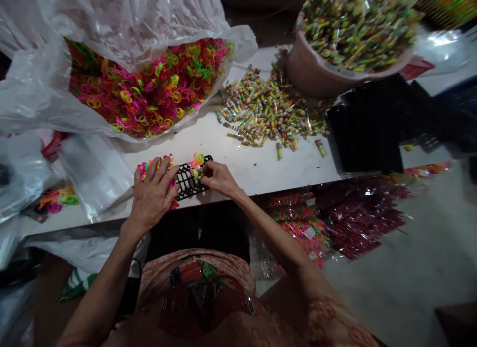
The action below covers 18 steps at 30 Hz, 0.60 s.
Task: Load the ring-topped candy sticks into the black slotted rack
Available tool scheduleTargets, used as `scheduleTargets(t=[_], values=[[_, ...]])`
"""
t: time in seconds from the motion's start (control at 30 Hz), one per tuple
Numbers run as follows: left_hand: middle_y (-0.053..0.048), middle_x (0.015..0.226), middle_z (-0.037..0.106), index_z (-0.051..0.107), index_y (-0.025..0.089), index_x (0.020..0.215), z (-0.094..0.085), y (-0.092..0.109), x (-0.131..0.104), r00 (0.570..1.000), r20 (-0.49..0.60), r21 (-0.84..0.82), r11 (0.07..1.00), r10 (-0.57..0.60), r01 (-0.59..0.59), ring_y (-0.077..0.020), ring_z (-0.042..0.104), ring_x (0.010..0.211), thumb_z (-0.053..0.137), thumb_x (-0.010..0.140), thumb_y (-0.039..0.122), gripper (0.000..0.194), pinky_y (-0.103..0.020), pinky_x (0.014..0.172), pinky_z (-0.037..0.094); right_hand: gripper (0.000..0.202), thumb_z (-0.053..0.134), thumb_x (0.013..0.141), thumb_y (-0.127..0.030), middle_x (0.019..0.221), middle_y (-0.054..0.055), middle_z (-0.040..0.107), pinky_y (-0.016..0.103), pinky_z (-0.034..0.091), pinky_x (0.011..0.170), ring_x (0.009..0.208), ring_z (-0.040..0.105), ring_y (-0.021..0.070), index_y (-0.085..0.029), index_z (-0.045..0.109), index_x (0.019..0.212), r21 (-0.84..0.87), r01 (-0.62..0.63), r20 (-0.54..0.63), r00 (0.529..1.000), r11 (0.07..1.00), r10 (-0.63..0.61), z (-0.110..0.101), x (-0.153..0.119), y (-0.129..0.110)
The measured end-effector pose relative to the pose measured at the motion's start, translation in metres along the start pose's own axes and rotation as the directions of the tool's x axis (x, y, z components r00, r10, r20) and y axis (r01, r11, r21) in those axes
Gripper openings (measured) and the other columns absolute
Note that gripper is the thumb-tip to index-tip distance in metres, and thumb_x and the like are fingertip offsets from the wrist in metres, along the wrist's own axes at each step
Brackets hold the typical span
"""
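A black slotted plastic tray lies at the front edge of the white table. My left hand rests flat over its left part, fingers spread, on top of brightly coloured plastic pieces. At the tray's right end, my right hand has thumb and fingertips pinched together; what is between them is hidden. Close to those fingertips, an orange, pink and green plastic piece stands on the tray. Bare black slots show between the two hands.
Behind the tray, a white plastic bag holds many neon pieces. Small candy-filled tubes are heaped beside a pink tub full of them. Black trays are stacked at right, clear bags at left. Packed bags lie below the table.
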<state>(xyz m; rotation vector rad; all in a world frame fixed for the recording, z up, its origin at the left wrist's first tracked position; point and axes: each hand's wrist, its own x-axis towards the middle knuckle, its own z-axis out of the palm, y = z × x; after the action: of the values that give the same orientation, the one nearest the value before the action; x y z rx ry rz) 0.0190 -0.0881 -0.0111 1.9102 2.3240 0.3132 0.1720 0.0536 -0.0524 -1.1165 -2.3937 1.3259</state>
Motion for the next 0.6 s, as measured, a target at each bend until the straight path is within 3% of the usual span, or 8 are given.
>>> scheduleTargets(t=[0.17, 0.37, 0.5, 0.6], values=[[-0.004, 0.156, 0.038, 0.042, 0.031, 0.145, -0.001, 0.000, -0.002, 1.000, -0.004, -0.005, 1.000, -0.002, 0.002, -0.0278, 0.026, 0.147, 0.035, 0.096, 0.038, 0.051, -0.057, 0.119, 0.013, 0.006, 0.056, 0.070, -0.016, 0.069, -0.003, 0.050, 0.024, 0.029, 0.060, 0.064, 0.042, 0.0116, -0.019, 0.050, 0.071, 0.075, 0.065, -0.019, 0.998, 0.995, -0.063, 0.018, -0.013, 0.002], [-0.003, 0.156, 0.039, 0.048, 0.027, 0.140, -0.005, 0.002, -0.001, 1.000, 0.024, 0.006, 1.000, -0.011, 0.011, -0.0261, 0.026, 0.147, 0.031, 0.098, 0.039, 0.047, -0.055, 0.119, 0.014, 0.009, 0.053, 0.075, -0.019, 0.070, -0.003, 0.046, 0.025, 0.029, 0.062, 0.064, 0.039, 0.0119, -0.020, 0.045, 0.071, 0.124, 0.198, -0.019, 0.980, 0.972, -0.197, 0.039, -0.019, -0.001], [-0.003, 0.156, 0.038, 0.047, 0.025, 0.140, -0.008, 0.002, -0.001, 0.999, 0.040, -0.011, 1.000, 0.006, -0.006, -0.0263, 0.026, 0.147, 0.030, 0.099, 0.039, 0.046, -0.056, 0.118, 0.013, 0.010, 0.052, 0.079, -0.017, 0.071, -0.003, 0.047, 0.024, 0.033, 0.064, 0.066, 0.043, 0.0123, -0.020, 0.046, 0.071, 0.236, 0.205, -0.004, 0.978, 0.950, -0.210, 0.063, -0.022, -0.003], [-0.004, 0.157, 0.037, 0.046, 0.025, 0.140, -0.006, 0.002, -0.001, 0.999, 0.046, -0.016, 1.000, -0.003, 0.004, -0.0272, 0.026, 0.147, 0.030, 0.099, 0.038, 0.046, -0.057, 0.119, 0.011, 0.009, 0.053, 0.082, -0.015, 0.078, 0.000, 0.052, 0.025, 0.037, 0.070, 0.074, 0.048, 0.0140, -0.019, 0.051, 0.073, 0.202, 0.205, 0.014, 0.977, 0.958, -0.213, 0.068, -0.022, -0.006]])
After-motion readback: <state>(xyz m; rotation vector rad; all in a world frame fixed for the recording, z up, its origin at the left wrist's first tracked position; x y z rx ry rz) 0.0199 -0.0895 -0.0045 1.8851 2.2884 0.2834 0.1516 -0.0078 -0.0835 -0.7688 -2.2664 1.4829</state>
